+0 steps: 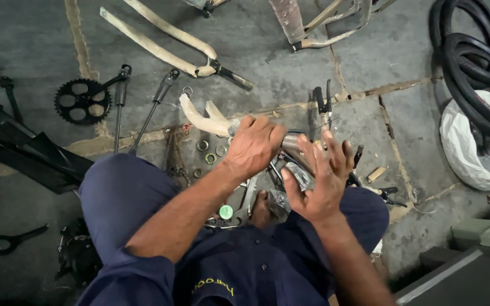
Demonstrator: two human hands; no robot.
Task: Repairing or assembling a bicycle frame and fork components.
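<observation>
My left hand (254,144) is closed over the top of a paper-wrapped bicycle handlebar (199,116), near its metal stem. My right hand (320,175) is spread, palm up, with a crumpled strip of clear plastic wrap (297,173) lying against its fingers. Both hands work above my knees, over a small pile of metal parts on the stone floor. The stem itself is mostly hidden under my left hand.
Several metal rings (210,153) lie on the floor by the handlebar. A black chainring with crank (83,101) sits at the left, a wrapped fork (160,42) and frame tubes (313,25) at the top, black tyres (477,68) over a white bag (472,153) at the right.
</observation>
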